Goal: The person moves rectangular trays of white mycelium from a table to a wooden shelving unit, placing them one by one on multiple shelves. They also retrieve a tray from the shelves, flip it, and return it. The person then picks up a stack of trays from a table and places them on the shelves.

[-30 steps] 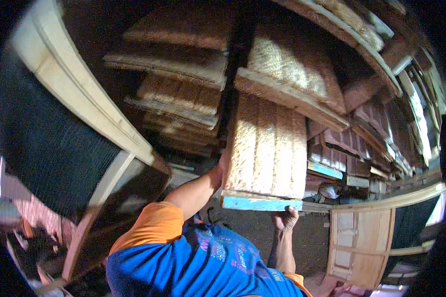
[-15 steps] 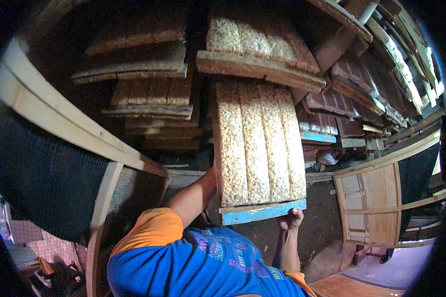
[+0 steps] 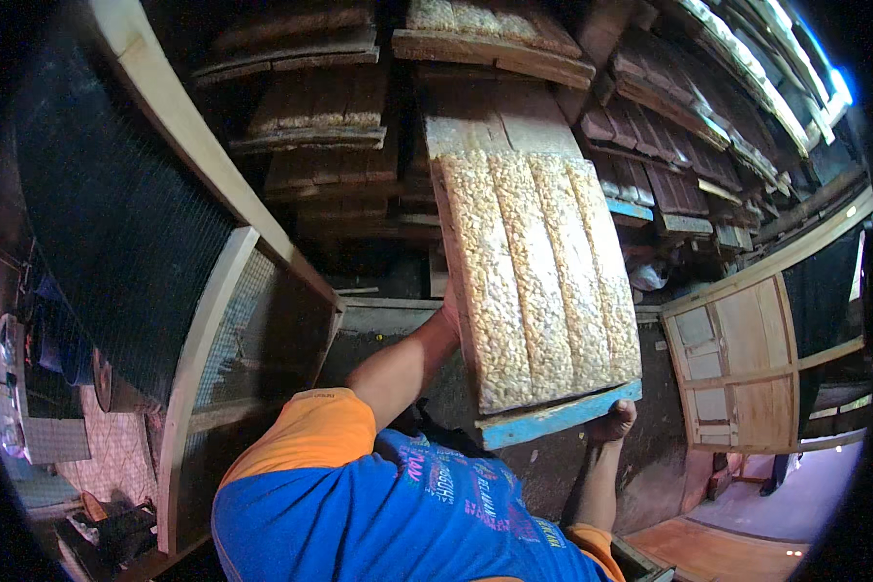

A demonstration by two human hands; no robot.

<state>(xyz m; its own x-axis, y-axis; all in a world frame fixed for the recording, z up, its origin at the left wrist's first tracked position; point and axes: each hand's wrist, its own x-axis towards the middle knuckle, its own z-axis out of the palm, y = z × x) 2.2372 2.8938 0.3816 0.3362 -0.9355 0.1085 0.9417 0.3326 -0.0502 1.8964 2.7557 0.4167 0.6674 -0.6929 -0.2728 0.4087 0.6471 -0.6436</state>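
A long wooden tray [image 3: 563, 415] with a blue-painted near edge slants down toward me. On it lie several long clear-wrapped slabs of pale beans [image 3: 543, 281], looking like tempeh. My right hand [image 3: 614, 423] grips the tray's near right corner, thumb against the blue edge. Along the left side, my left hand [image 3: 450, 312] holds the tray from beneath; most of its fingers are hidden behind it. Beyond the far end of the slabs shows a bare brown board [image 3: 500, 114]; I cannot tell whether it belongs to this tray.
Overhead, another loaded tray [image 3: 495, 58] sticks out just above. Stacked trays [image 3: 310, 136] fill the rack at left, and more wrapped trays [image 3: 660, 87] stand at right. A mesh-covered wooden frame [image 3: 213, 330] rises on my left; a wooden panel [image 3: 737, 364] is at right.
The tray has come out farther toward me and to the right, tilting slightly. Both hands moved with it. The brown board beyond the slabs has come into sight.
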